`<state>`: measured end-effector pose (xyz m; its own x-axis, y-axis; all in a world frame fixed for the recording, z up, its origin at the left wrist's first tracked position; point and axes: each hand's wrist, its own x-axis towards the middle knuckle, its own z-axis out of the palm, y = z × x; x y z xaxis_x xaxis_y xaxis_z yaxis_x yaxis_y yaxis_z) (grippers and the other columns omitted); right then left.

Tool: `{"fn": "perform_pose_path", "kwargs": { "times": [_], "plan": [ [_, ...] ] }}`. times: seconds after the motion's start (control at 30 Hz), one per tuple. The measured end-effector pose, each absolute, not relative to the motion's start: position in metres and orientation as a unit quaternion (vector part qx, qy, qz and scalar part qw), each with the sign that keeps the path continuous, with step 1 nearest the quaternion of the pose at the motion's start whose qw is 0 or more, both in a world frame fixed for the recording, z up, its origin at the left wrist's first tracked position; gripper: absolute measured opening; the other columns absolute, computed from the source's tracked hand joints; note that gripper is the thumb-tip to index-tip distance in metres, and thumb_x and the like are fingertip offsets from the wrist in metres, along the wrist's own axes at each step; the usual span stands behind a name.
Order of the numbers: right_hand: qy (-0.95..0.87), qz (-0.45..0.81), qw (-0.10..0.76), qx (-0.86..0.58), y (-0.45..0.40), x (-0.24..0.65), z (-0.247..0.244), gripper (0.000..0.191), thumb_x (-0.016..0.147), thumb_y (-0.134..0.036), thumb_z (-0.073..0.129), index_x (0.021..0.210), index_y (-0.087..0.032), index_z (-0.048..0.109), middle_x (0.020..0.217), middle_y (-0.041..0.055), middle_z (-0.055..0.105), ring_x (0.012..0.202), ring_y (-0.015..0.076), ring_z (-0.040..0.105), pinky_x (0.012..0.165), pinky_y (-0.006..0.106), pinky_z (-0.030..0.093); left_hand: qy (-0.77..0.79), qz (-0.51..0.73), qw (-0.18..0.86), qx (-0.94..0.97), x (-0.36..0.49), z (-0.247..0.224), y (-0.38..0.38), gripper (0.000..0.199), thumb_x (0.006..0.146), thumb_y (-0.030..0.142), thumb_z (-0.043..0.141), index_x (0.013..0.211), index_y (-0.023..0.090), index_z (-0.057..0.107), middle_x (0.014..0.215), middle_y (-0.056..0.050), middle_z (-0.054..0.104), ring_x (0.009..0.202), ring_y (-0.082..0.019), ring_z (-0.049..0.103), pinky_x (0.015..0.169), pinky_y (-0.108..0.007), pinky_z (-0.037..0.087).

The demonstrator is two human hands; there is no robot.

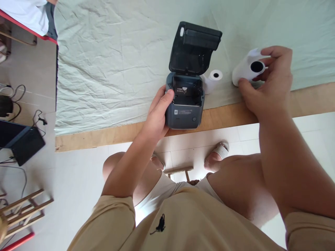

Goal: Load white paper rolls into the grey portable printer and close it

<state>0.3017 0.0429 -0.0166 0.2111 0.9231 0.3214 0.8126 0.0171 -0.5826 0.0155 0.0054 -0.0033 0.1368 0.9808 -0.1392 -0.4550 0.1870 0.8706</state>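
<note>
A dark grey label printer [184, 116] is gripped at its left side by my left hand [158, 109], near the table's front edge. Its black lid [192, 52] stands raised, and the paper bay inside shows no roll. To the right, my right hand [273, 82] has its thumb and fingers around a larger white paper roll [242, 71] with a dark core. A loose paper flap lifts at the top of that roll, by my index finger. Between the printer and this roll stands a smaller white paper roll [216, 75], partly hidden behind the printer.
A pale green cloth [112, 69] covers the table, wrinkled at left, with a bare wooden edge [125, 134] along the front. On the floor at left are a black box-like device [27, 144], cables and a wooden stool [24, 212]. Part of another person shows at top left.
</note>
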Motion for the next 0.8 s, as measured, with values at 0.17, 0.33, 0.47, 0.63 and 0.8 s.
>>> {"fn": "perform_pose_path", "kwargs": {
  "times": [0.17,0.33,0.47,0.63,0.8],
  "plan": [
    [-0.682,0.064,0.326,-0.652,0.042,0.303,-0.013,0.055,0.07,-0.013,0.08,0.123,-0.024,0.069,0.119,0.0105,0.072,0.101,0.0246,0.069,0.088,0.045,0.059,0.388,0.533,0.667,0.348,0.016,-0.002,0.005,0.024,0.101,0.048,0.067,0.11,0.026,0.072,0.102,0.0,0.084,0.141,-0.027,0.074,0.115,-0.039,0.066],
    [-0.672,0.075,0.352,-0.647,0.043,0.309,-0.019,0.066,0.076,-0.01,0.069,0.14,-0.026,0.062,0.128,0.0092,0.071,0.112,0.0253,0.069,0.104,0.052,0.058,0.393,0.524,0.671,0.348,0.016,0.0,0.004,0.025,0.1,0.049,0.068,0.111,0.026,0.071,0.104,0.001,0.083,0.13,-0.026,0.079,0.108,-0.036,0.068],
    [-0.675,0.063,0.344,-0.649,0.041,0.312,-0.019,0.074,0.074,-0.016,0.077,0.145,-0.027,0.06,0.124,0.0087,0.068,0.112,0.027,0.069,0.105,0.055,0.058,0.385,0.533,0.674,0.338,0.016,0.0,0.005,0.018,0.101,0.04,0.066,0.111,0.026,0.072,0.101,0.001,0.083,0.133,-0.025,0.078,0.113,-0.037,0.066],
    [-0.683,0.065,0.337,-0.645,0.044,0.311,-0.026,0.068,0.074,-0.007,0.071,0.139,-0.028,0.063,0.133,0.014,0.066,0.12,0.0284,0.066,0.108,0.052,0.055,0.385,0.534,0.674,0.336,0.018,-0.001,0.006,0.021,0.099,0.043,0.068,0.111,0.026,0.071,0.11,-0.001,0.084,0.144,-0.027,0.072,0.117,-0.038,0.065],
    [-0.647,0.052,0.386,-0.655,0.053,0.309,-0.026,0.076,0.077,-0.023,0.081,0.148,-0.025,0.052,0.133,0.0167,0.058,0.125,0.033,0.063,0.102,0.053,0.056,0.407,0.523,0.666,0.342,0.018,0.001,0.005,0.033,0.096,0.057,0.072,0.107,0.026,0.068,0.116,-0.002,0.082,0.149,-0.032,0.068,0.115,-0.043,0.066]
  ]
}}
